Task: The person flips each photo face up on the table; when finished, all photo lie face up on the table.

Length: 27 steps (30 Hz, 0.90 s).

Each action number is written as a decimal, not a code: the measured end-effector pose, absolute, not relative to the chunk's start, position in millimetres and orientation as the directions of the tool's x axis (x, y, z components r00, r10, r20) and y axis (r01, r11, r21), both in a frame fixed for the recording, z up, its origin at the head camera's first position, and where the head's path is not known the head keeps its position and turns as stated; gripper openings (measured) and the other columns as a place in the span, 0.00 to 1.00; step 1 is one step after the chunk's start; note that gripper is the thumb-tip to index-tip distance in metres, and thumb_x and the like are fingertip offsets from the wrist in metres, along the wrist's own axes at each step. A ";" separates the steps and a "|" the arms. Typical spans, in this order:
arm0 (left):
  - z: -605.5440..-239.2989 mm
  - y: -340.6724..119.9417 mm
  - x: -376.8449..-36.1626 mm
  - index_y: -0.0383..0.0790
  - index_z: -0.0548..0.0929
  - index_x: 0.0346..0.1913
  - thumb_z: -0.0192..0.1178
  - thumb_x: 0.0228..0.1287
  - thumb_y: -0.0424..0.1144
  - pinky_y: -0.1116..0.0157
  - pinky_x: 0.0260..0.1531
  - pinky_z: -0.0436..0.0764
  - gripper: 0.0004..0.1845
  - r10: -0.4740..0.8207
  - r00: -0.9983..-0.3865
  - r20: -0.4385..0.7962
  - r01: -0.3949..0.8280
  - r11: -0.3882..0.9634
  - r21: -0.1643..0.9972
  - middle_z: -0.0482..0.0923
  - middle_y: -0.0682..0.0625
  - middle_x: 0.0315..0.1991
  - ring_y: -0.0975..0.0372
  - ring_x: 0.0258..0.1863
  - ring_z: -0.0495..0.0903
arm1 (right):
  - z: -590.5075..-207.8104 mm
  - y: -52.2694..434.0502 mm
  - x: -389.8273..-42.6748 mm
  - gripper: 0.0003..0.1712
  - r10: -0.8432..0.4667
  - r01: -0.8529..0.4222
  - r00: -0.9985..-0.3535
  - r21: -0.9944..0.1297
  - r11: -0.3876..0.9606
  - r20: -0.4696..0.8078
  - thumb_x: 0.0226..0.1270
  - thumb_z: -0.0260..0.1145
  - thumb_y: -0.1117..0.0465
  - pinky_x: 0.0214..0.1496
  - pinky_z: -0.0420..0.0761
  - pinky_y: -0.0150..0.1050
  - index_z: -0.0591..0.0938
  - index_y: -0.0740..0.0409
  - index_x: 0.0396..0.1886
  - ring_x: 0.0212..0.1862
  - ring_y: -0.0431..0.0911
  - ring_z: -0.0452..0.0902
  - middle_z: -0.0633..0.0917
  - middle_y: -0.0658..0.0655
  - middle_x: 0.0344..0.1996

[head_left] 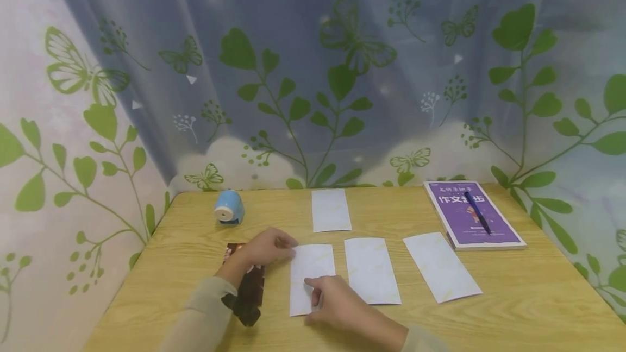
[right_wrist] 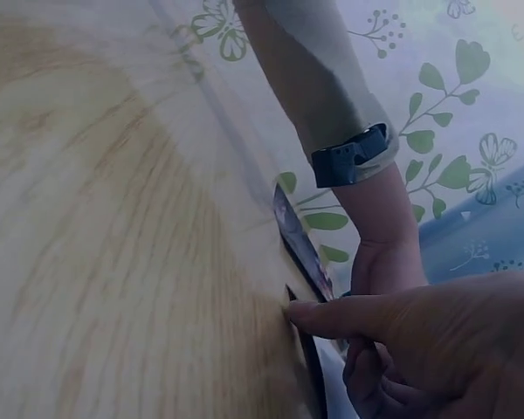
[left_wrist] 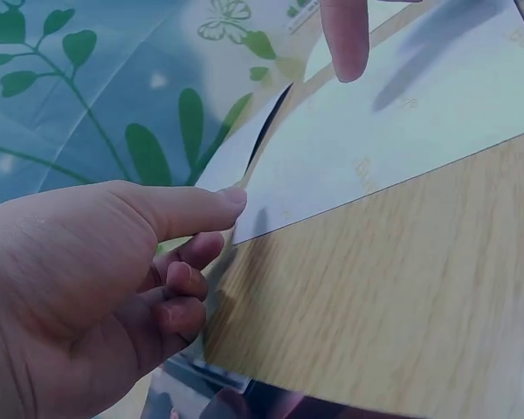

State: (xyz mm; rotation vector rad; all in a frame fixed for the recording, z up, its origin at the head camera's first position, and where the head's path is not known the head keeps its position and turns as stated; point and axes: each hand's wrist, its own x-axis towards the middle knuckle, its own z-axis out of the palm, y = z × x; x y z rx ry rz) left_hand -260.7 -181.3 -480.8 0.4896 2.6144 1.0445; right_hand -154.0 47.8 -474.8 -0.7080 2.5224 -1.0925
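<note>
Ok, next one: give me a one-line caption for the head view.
Left hand pinches the corner of a white paper slip while the right hand presses it to the wooden table.

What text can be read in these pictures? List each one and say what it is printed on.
"作文" in large white characters on the cover of the purple book; a pen covers the characters after it.
Small line above that title: too small to read.
White cards, blue pencil sharpener, dark packet: no legible text.

Purple book [head_left: 473, 214] at the table's far right: white cover title reads "作文", its remaining characters hidden under a pen [head_left: 477, 212]; the smaller line above is illegible.
</note>
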 end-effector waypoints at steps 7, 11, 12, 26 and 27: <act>-481.1 -174.5 -259.3 0.45 0.88 0.49 0.67 0.65 0.42 0.53 0.51 0.81 0.12 0.406 -0.904 -0.132 0.208 0.690 0.693 0.86 0.50 0.48 0.56 0.49 0.82 | -477.2 50.3 -152.0 0.35 -0.578 -0.440 -0.816 -0.660 0.609 0.011 0.50 0.80 0.60 0.29 0.73 0.25 0.81 0.67 0.59 0.24 0.31 0.66 0.78 0.42 0.23; -473.8 -173.0 -258.5 0.47 0.87 0.48 0.65 0.67 0.47 0.58 0.40 0.82 0.12 0.358 -0.923 -0.144 0.136 0.651 0.747 0.84 0.51 0.47 0.57 0.44 0.81 | -475.1 52.7 -146.8 0.31 -0.582 -0.535 -0.805 -0.558 0.634 0.110 0.54 0.79 0.56 0.33 0.73 0.23 0.84 0.62 0.57 0.28 0.30 0.65 0.77 0.42 0.28; -471.3 -172.9 -258.8 0.47 0.86 0.48 0.65 0.67 0.48 0.59 0.37 0.82 0.12 0.339 -0.929 -0.145 0.110 0.630 0.769 0.84 0.50 0.48 0.58 0.42 0.81 | -474.3 53.7 -145.2 0.30 -0.579 -0.553 -0.804 -0.535 0.639 0.139 0.55 0.79 0.55 0.34 0.74 0.23 0.84 0.61 0.57 0.30 0.30 0.66 0.77 0.43 0.30; -441.2 -166.7 -260.8 0.34 0.77 0.63 0.58 0.72 0.48 0.67 0.45 0.79 0.25 0.235 -0.959 -0.157 -0.129 0.132 0.983 0.78 0.48 0.52 0.65 0.35 0.77 | -463.0 55.4 -132.4 0.35 -0.497 -0.726 -0.683 -0.425 0.541 0.535 0.64 0.70 0.69 0.41 0.84 0.27 0.71 0.62 0.71 0.40 0.47 0.87 0.87 0.62 0.45; -439.2 -165.2 -260.8 0.33 0.76 0.64 0.58 0.73 0.50 0.67 0.45 0.79 0.27 0.243 -0.959 -0.147 -0.119 0.125 0.985 0.78 0.47 0.54 0.64 0.37 0.79 | -463.0 54.9 -132.3 0.38 -0.493 -0.728 -0.684 -0.450 0.518 0.538 0.63 0.70 0.71 0.42 0.84 0.27 0.68 0.62 0.73 0.41 0.48 0.88 0.86 0.63 0.46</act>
